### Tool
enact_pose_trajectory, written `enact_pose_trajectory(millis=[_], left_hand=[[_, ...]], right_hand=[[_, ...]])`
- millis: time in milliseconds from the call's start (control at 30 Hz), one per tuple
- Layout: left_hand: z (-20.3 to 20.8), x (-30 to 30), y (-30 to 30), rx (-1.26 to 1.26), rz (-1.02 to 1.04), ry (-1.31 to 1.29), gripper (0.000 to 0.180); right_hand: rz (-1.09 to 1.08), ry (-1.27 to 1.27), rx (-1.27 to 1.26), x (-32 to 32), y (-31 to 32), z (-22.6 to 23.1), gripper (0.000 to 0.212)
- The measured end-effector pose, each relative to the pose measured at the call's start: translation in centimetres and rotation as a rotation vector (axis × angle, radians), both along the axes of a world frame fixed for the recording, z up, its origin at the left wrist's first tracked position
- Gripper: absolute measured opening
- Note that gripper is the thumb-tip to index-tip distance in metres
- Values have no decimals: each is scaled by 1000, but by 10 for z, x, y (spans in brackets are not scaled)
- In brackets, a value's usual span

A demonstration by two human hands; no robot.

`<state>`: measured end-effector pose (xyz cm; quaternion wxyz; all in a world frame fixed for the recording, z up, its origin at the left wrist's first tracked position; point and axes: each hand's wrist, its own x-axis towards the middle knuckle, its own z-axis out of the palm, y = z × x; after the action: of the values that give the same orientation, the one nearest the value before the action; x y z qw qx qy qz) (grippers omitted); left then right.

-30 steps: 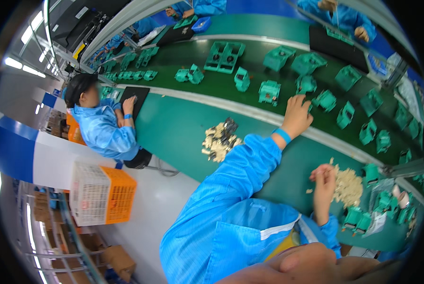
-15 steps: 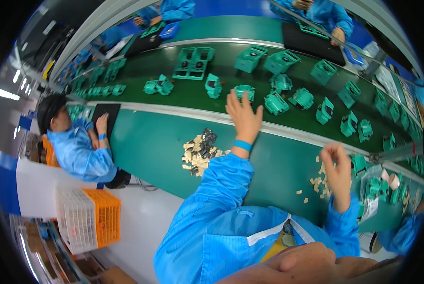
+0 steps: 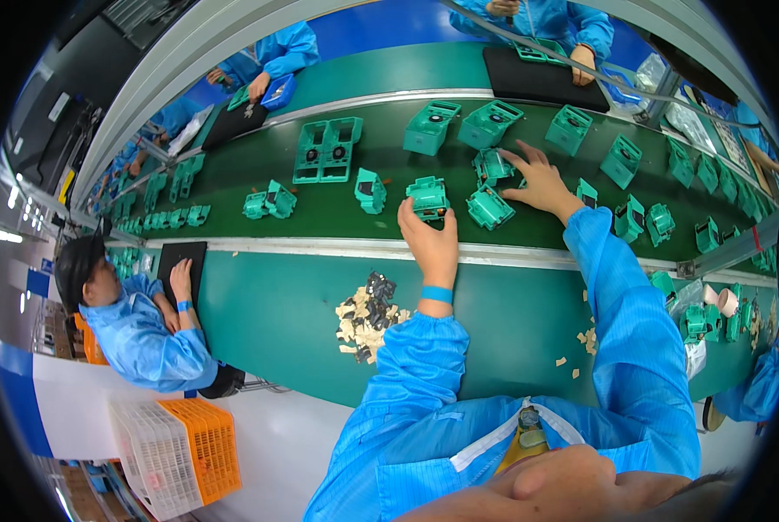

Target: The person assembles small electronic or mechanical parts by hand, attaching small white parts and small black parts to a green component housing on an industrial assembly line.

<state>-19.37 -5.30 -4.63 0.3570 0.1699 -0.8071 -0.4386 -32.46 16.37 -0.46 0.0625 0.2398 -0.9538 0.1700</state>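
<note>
My left hand [image 3: 430,250] is at the near edge of the belt, thumb and fingers closed around the near sides of a green plastic housing [image 3: 427,193], which still rests on the belt. To its right, my right hand [image 3: 541,181] reaches out with fingers spread and holds nothing. Its fingers are over and beside two more green housings: one farther back [image 3: 491,163] and one nearer [image 3: 489,209]. Whether the fingertips touch either one, I cannot tell. A pile of beige and black small pieces [image 3: 363,326] lies on the green table below my left hand.
Several green housings, among them a double one [image 3: 327,150], stand along the dark green belt [image 3: 320,226]. A metal rail [image 3: 320,249] edges the belt. Loose beige pieces [image 3: 587,339] lie near my right sleeve. A co-worker [image 3: 146,313] sits at left; others work across the belt.
My left hand has come down around the housing's near side. My right hand has moved from above the table to the housings on the belt. The view has shifted slightly.
</note>
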Motion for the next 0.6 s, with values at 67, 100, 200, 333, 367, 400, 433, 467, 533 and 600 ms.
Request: enact_pose_trajectory(millis=[67,100,200,333,367,400,433,467,533,600], left_hand=[[1,-5,9,-6,-23,13,73],[1,-6,9,-19,-13,23,73],[-3,-6,-4,-14,-3,45,74],[3,-4,1,82,18,-16,73],[0,-6,2,88,13,-39,74],[0,-5,5,114,5,-42,74],[2,-3,7,140,-1,-45,75],[0,-4,8,143,-11,-42,75],[1,-2,8,163,-14,-12,75],[-2,0,8,206,-11,39,72]], right_hand=[[146,54,-74,-15,18,-17,70],[136,61,-99,-15,15,-20,59],[53,164,-124,-12,-6,-28,41],[-42,73,-101,-9,-18,-23,51],[-58,53,-87,-6,-18,-21,52],[-78,60,-89,-6,-17,-19,52],[-66,15,-98,-5,-15,-18,51],[-54,-30,-106,-4,-11,-17,50],[-86,-48,-155,3,-9,-12,49],[-146,-74,-239,12,-5,-5,47]])
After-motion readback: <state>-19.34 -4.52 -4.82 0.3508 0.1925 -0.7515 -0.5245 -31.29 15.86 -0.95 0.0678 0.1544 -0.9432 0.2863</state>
